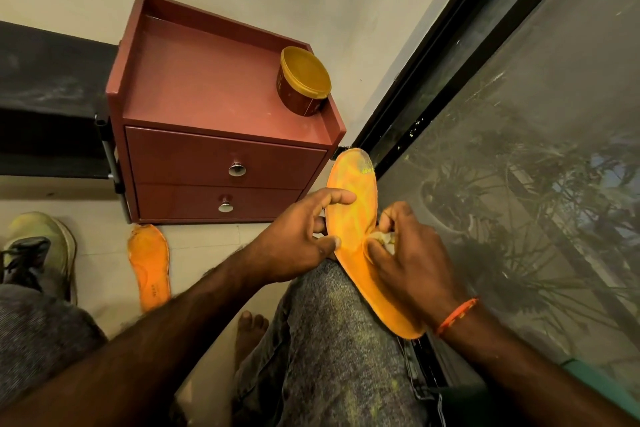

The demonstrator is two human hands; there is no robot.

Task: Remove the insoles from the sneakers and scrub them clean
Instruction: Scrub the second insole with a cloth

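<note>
You are seated, looking down at your lap. An orange insole point(356, 218) lies lengthwise across your right knee point(332, 322), which is covered in speckled grey denim. The insole's toe end points far from you, toward the corner where a pale wall meets a dark-framed window point(519, 149); its heel end hangs off the near right side of your knee.

Your left hand point(298, 239) steadies the insole from the left: the thumb pinches its left edge, and the forefinger reaches over onto its upper surface. The other fingers are curled loosely behind.

Your right hand point(405, 253) presses a small pale wad of cloth point(386, 239) against the insole's middle. The fingers are bunched round the wad, holding it tight. An orange thread bracelet point(457, 315) circles that wrist.

A second orange insole point(150, 267) lies flat on the pale tiled floor point(207, 246) to the near left, well apart from the one in your hands. Farther left, a yellow-green sneaker point(41, 246) with dark laces sits on the floor, partly hidden by your left leg. A bare foot point(251, 329) shows between your knees.

Beyond your hands stands a reddish-brown two-drawer cabinet point(214, 156) with metal knobs. On its top, at the right, sits a round tub with a yellow lid point(304, 80), tilted toward you. Leafy plants show dimly through the window on the right.
</note>
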